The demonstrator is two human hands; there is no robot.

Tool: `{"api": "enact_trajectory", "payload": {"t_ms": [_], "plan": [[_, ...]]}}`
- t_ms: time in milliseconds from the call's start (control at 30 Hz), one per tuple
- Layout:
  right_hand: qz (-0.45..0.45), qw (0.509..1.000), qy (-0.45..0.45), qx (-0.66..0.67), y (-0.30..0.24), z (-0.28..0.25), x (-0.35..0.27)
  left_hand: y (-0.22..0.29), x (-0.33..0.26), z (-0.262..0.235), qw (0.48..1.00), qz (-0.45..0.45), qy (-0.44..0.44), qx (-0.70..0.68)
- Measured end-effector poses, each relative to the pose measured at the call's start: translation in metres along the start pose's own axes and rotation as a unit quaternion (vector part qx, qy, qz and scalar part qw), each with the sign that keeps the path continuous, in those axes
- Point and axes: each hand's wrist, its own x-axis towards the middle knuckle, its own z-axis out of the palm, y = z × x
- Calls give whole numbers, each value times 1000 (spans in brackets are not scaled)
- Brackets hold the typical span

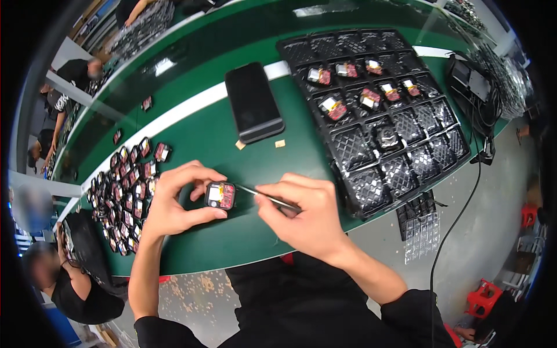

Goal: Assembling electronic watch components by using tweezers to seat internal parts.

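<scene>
1. Over the green bench (232, 139), the left hand (174, 203) pinches a small square module (220, 195) between thumb and fingers – a loose pinch could drop it.
2. The right hand (307, 217) squeezes tweezers (264, 196) with the tips right at the module's edge – a slip might scratch the red and yellow part.
3. The black tray (377, 104) sits close by, so an elbow could bump it.

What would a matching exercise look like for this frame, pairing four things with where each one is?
Things:
1. small square module
2. tweezers
3. black slab-shaped device
4. black compartment tray

Places:
A. lying flat on the green table, above the hands
B. pinched in the left hand
C. at the right of the table, a few cells filled
D. held in the right hand, tip at the module

Pairs: 1-B, 2-D, 3-A, 4-C
</scene>
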Motion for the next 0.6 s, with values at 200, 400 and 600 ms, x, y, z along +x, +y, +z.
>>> {"api": "enact_trajectory", "payload": {"t_ms": [200, 400, 600], "plan": [[0, 1000, 2, 29, 4, -1, -1, 40, 105, 9, 999, 51, -2, -3], [13, 999, -19, 47, 0, -1, -1, 31, 239, 7, 986, 70, -38, 149], [17, 998, -23, 49, 1, 1, -4, 2, 279, -1, 970, 99, -94, 202]]}}
